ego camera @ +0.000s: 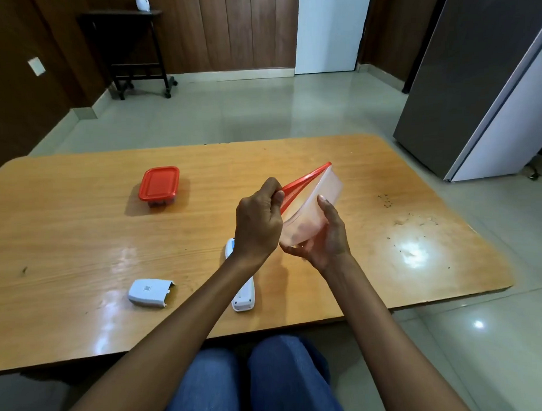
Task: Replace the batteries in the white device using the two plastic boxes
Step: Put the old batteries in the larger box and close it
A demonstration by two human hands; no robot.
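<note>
Hands first: your right hand (324, 240) cups the clear plastic box (313, 210) from below and from the right, fingers loosely curled around its base and one fingertip up against its side wall. The box is lifted off the table and tilted, its mouth turned to the left. Your left hand (258, 224) is closed in a pinch on the near corner of the red lid (305, 181), which is peeled away from the rim at that corner while its far end sits against the box. What lies inside the box is too blurred to tell.

Below your left wrist the white device (243, 295) lies on the wooden table (388, 247), long axis running near to far; your forearm crosses over its middle and hides that part. Its detached back cover (150, 293) lies well to the left of it, near the table's near edge. The second box (159, 186), red lid shut on it, stands farther back on the left, well apart from your hands. Your knees in blue jeans (269, 380) show under the near edge of the table. A grey refrigerator (474, 84) stands on the floor at the far right.
</note>
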